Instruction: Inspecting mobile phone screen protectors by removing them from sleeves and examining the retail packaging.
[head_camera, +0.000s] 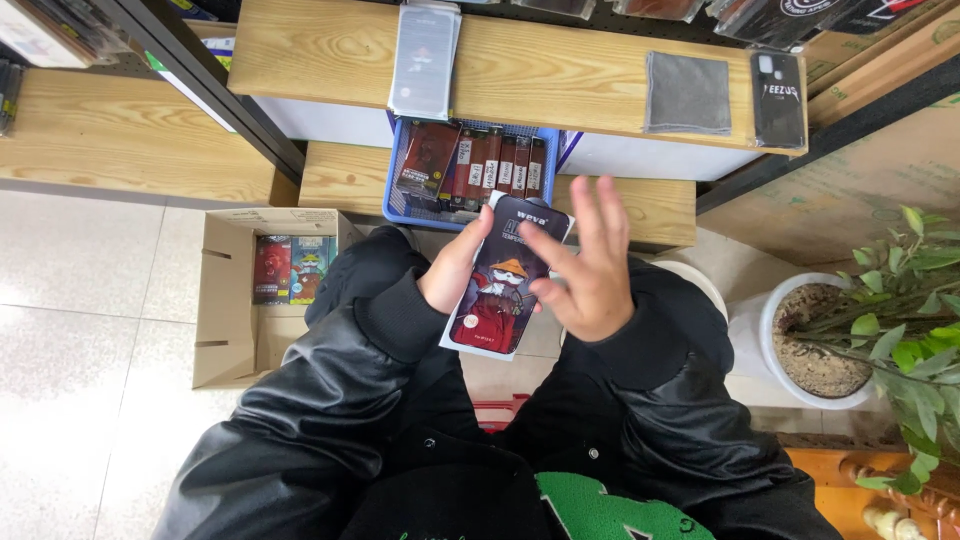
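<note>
Packet held loosely over the lap

Packet (505, 282), flat and glossy, propped up in front of the blue basket (400, 190) of similar packets. Could slide off toward the floor, gripped only along one edge. Left hand (455, 268) curled round the left edge, thumb on front. Right hand (590, 265) spread wide, fingers splayed, fingertips brushing the packet's face, grasping nothing. Cardboard box (225, 300) on the tiles nearby.
</note>
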